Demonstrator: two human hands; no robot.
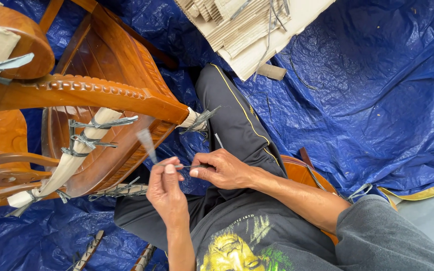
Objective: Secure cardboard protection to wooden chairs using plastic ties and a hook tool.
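Observation:
My left hand [166,189] and my right hand [223,169] meet over my lap, both pinching a thin grey plastic strip [149,144] whose free end sticks up and left, blurred. The strip runs between my thumbs at about chest height. Just left of my hands stands a carved brown wooden chair [101,90], tipped on its side, its legs wrapped in pale cardboard [74,158] bound with knotted grey strips. I sit on a low wooden stool [300,173] in dark trousers with a yellow stripe.
A blue tarpaulin [377,100] covers the floor. Folded corrugated cardboard sheets [249,30] lie at the top centre with loose grey strips on them. More wrapped wooden parts [90,248] lie at the bottom left. Bare grey floor [433,216] shows at the right edge.

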